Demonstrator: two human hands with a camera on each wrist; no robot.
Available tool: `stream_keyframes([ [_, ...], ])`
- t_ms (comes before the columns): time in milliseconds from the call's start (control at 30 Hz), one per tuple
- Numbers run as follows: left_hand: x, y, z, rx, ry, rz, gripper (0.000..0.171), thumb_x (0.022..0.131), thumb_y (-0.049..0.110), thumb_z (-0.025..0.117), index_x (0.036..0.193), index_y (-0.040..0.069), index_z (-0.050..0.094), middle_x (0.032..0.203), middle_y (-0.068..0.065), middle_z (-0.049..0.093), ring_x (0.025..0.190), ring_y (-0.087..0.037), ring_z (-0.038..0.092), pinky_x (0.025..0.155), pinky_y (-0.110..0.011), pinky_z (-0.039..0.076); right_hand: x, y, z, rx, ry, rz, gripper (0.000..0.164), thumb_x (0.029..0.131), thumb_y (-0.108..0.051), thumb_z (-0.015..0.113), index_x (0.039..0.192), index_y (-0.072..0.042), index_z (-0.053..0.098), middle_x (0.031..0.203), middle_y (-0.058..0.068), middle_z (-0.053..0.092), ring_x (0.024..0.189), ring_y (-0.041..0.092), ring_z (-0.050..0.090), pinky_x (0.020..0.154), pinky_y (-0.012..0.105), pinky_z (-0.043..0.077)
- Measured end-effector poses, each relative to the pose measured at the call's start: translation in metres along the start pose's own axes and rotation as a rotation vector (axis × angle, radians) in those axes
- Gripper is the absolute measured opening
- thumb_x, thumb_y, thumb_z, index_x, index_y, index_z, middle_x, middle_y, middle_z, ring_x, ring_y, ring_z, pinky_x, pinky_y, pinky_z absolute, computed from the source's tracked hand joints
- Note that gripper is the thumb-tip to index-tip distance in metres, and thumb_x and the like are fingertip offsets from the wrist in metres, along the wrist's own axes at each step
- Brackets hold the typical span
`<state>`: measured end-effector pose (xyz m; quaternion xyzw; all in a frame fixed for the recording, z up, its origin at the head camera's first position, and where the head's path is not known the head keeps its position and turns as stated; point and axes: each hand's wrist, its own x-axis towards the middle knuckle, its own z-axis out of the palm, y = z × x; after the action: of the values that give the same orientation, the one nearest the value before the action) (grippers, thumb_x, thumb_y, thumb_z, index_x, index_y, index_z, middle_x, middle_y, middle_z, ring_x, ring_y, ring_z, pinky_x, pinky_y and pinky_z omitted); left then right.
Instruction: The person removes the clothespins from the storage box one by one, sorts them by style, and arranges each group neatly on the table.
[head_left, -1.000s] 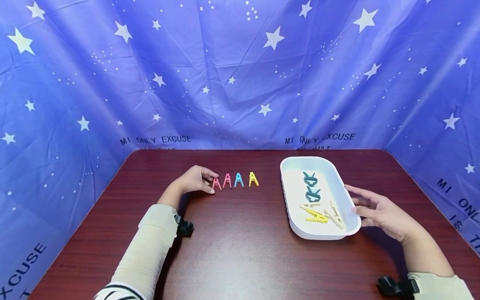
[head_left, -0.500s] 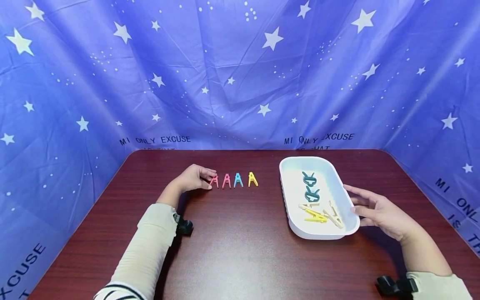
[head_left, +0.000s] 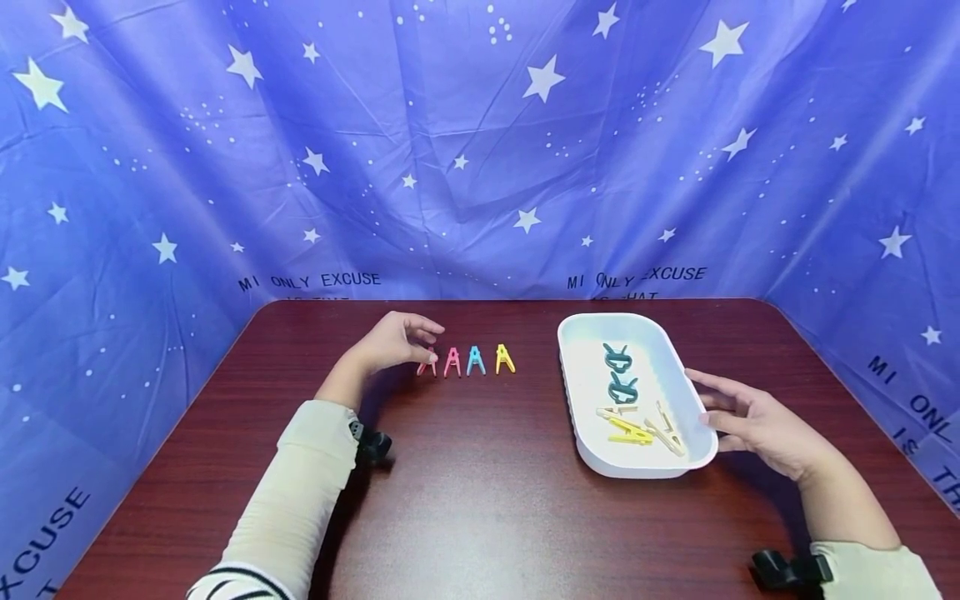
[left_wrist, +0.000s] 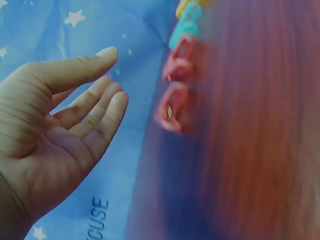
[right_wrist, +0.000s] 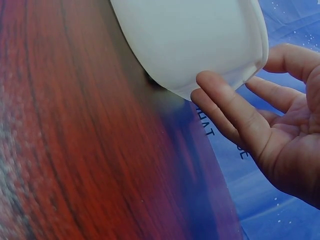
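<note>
Toward the back of the table, my left hand [head_left: 390, 340] is just above the leftmost pink clothespin [head_left: 426, 364] and partly hides it. In the left wrist view that clothespin lies apart from the hand, and nothing is between its fingers. A second pink clothespin [head_left: 452, 363], a blue one [head_left: 476, 361] and a yellow one [head_left: 505, 359] make a row to its right. My right hand [head_left: 768, 429] touches the near right side of a white tray [head_left: 592, 454] with extended fingers [right_wrist: 245, 117]; the thumb tip is at the rim.
Inside the tray are two dark green clips [head_left: 618, 358], a larger yellow clothespin [head_left: 630, 432] and several beige clothespins [head_left: 663, 433]. The dark red wooden table [head_left: 450, 500] meets a blue star-print cloth [head_left: 420, 167] behind and at both sides.
My left hand let go of the leftmost pink clothespin and rose slightly, its fingers spreading. That clothespin has shifted a little and stands in line with the others. The right hand keeps its place at the tray.
</note>
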<state>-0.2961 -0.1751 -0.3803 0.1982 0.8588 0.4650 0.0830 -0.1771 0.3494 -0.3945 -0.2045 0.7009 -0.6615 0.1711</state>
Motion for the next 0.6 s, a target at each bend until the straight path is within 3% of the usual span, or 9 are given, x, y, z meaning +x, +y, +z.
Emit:
stream_keyframes([
  [300,0.018,0.031,0.014,0.000,-0.054,0.064,0.046,0.075,0.004,0.083,0.119,0.005,0.069,0.109,-0.019,0.070,0.111,-0.036,0.062,0.088,-0.039,0.053,0.000,0.000,0.001,-0.010,0.013,0.006,0.059,0.096,0.009,0.049,0.150,-0.008,0.035,0.119,0.007,0.065,0.100,0.022,0.067,0.071,0.048,0.057],
  [600,0.030,0.060,0.032,-0.077,-0.122,0.105,0.044,0.076,0.003,0.082,0.119,0.005,0.070,0.112,-0.010,0.070,0.112,-0.031,0.063,0.084,-0.033,0.055,-0.001,0.000,0.000,0.000,0.009,0.000,0.059,0.096,0.010,0.048,0.148,-0.017,0.042,0.119,0.007,0.064,0.100,0.022,0.067,0.071,0.047,0.058],
])
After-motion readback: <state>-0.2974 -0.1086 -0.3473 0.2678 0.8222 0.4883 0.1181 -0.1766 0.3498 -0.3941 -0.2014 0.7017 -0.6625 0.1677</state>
